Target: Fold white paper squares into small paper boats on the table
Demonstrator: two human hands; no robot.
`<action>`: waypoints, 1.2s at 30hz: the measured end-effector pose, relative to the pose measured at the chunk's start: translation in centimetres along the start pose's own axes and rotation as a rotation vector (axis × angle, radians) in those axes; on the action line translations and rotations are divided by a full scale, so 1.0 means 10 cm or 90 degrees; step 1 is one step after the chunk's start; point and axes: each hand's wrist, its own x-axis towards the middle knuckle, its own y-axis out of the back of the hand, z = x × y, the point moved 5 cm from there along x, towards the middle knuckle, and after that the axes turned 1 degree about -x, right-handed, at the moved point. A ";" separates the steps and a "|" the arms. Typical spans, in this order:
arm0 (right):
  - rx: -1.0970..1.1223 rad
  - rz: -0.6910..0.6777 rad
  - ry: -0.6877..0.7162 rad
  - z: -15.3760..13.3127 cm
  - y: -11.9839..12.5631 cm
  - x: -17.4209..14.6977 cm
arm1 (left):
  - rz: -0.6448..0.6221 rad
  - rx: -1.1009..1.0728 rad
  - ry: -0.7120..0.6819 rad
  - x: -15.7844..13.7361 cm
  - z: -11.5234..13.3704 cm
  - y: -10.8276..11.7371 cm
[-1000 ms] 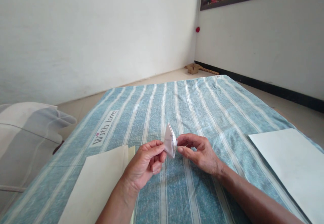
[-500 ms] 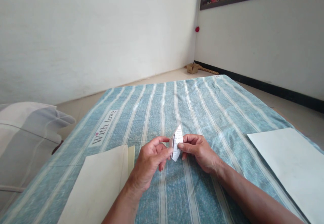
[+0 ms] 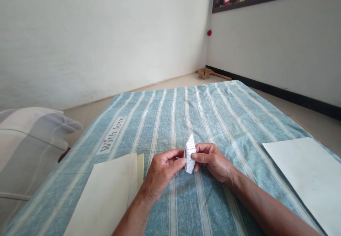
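A small folded piece of printed paper point(image 3: 190, 154), pointed at its top and bottom, is held upright over the striped cloth. My left hand point(image 3: 166, 168) pinches its left edge between thumb and forefinger. On the other side, my right hand point(image 3: 213, 161) grips the paper with the thumb on the printed face and the fingers behind. The fingertips behind the paper are hidden. Dark lines of print show on the face toward me.
A blue and white striped cloth point(image 3: 157, 207) covers the table. Pale sheets point(image 3: 103, 189) lie at the left, and a large white sheet point(image 3: 306, 172) at the right. Past the table's far edge, a small cardboard box point(image 3: 204, 73) sits on the floor. Draped sheer fabric point(image 3: 29, 140) hangs at far left.
The folded paper has turned so its printed face shows wider, and the gap along its left side looks narrower. Both hands keep hold; the whole view has shifted slightly.
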 end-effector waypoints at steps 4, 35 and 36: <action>-0.005 -0.002 -0.001 -0.01 -0.01 0.00 | 0.003 0.035 -0.021 -0.01 0.04 -0.02; -0.093 -0.010 -0.013 -0.04 -0.01 -0.01 | 0.101 0.298 -0.217 -0.07 0.15 -0.08; -0.096 -0.011 -0.013 -0.04 -0.01 -0.01 | 0.106 0.287 -0.207 -0.06 0.13 -0.08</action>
